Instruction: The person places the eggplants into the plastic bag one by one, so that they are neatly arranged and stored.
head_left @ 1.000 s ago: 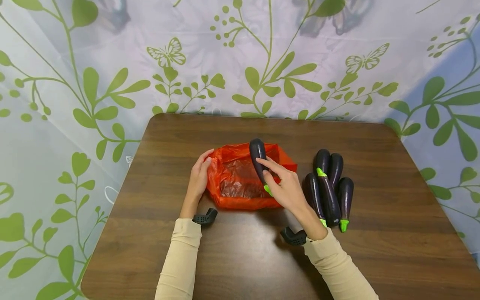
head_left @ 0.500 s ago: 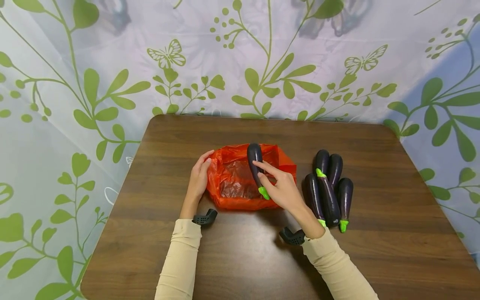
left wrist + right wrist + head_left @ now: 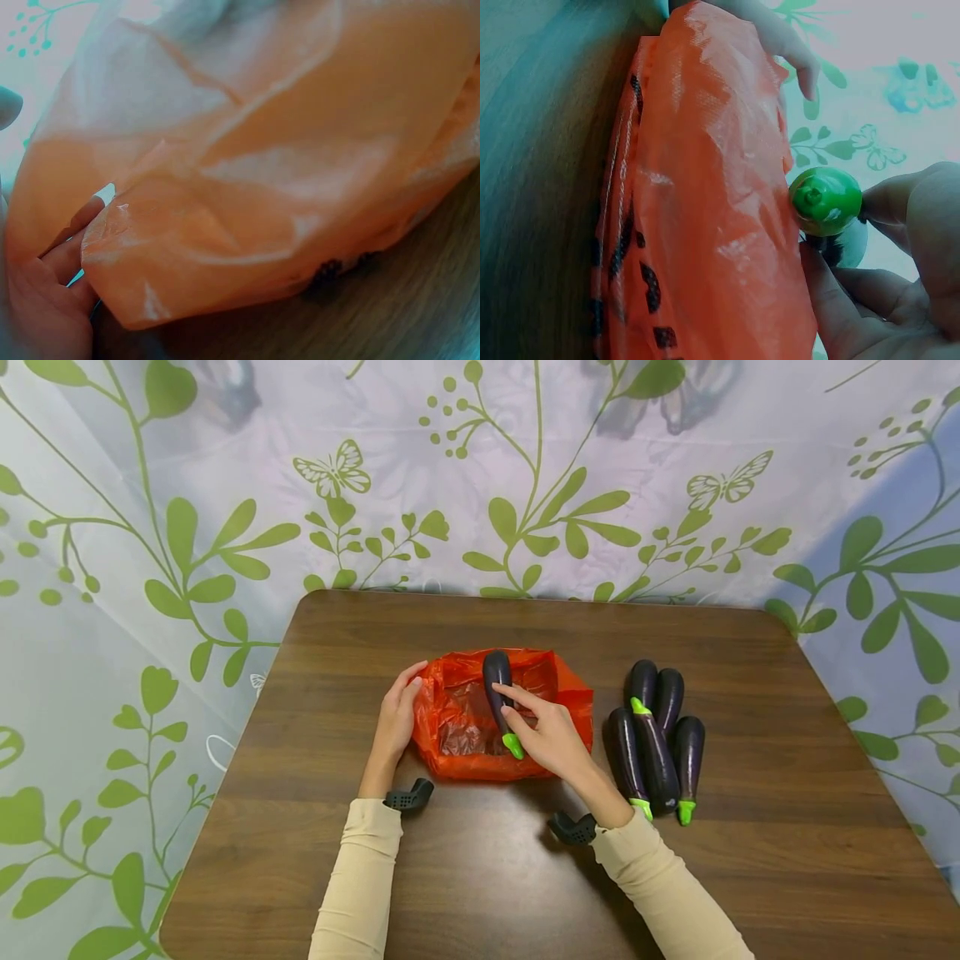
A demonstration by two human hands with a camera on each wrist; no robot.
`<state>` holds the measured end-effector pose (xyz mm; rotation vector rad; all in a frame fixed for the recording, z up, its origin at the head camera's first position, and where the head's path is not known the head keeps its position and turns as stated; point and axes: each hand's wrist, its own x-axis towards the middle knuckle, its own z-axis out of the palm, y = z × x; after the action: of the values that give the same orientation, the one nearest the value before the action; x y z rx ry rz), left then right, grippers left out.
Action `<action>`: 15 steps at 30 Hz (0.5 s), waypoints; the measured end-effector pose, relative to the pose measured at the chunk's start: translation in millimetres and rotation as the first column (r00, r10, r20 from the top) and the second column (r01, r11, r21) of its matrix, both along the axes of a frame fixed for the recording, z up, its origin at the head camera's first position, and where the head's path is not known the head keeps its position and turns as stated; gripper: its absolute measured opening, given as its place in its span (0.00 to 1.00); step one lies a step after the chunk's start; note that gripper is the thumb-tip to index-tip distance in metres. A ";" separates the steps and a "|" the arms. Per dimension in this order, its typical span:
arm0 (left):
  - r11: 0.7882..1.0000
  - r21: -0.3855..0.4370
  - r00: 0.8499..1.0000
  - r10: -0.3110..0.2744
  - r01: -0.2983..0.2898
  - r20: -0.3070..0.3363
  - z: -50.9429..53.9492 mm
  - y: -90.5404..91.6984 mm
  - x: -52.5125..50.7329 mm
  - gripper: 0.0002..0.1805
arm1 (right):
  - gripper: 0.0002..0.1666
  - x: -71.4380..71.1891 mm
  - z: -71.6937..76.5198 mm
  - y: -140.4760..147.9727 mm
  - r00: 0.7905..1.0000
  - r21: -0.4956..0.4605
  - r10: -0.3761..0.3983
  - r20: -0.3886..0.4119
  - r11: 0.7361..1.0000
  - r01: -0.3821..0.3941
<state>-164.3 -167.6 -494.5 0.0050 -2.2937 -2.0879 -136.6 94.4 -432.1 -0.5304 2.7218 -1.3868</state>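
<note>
A red plastic bag [image 3: 472, 767] stands on the table with its mouth spread upward. Along its left side, my left hand [image 3: 396, 714] touches the outside with extended fingers; the left wrist view shows the fingers [image 3: 64, 262] partly behind the plastic. Over the bag's mouth, my right hand [image 3: 555, 735] pinches a dark eggplant [image 3: 497, 677] between thumb and fingers, its green stem end pointing toward me. From the right wrist, that green cap [image 3: 826, 199] appears just above the bag's edge. Several more eggplants [image 3: 660, 768] lie heaped to the right of the bag.
The brown wooden table [image 3: 480, 877] has rounded far corners. Behind it hangs a pale cloth [image 3: 480, 477] printed with green leaves and butterflies. Each wrist wears a dark camera mount.
My right hand has carried the eggplant leftward and a little lower over the bag's mouth. The left hand and the bag have hardly moved.
</note>
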 end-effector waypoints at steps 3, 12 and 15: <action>1.000 0.001 1.000 -0.008 0.008 0.029 -0.1 -1.1 -1.3 0.25 | 0.24 -0.8 -1.3 -2.7 1.000 0.014 0.008 0.002 1.000 -0.008; 1.000 -0.019 1.000 0.005 -0.006 -0.030 -3.3 -0.1 -0.1 0.24 | 0.26 -1.5 -8.1 -10.5 0.998 0.004 0.025 0.052 1.000 -0.026; 0.999 -0.032 0.998 0.018 -0.020 -0.059 -3.2 1.0 0.3 0.24 | 0.28 -1.7 -9.5 -12.8 0.997 -0.002 0.035 0.066 0.999 -0.035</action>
<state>-164.0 -166.5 -497.6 -0.0354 -2.2846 -2.0133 -138.3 81.6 -441.6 -0.5197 2.6474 -1.3717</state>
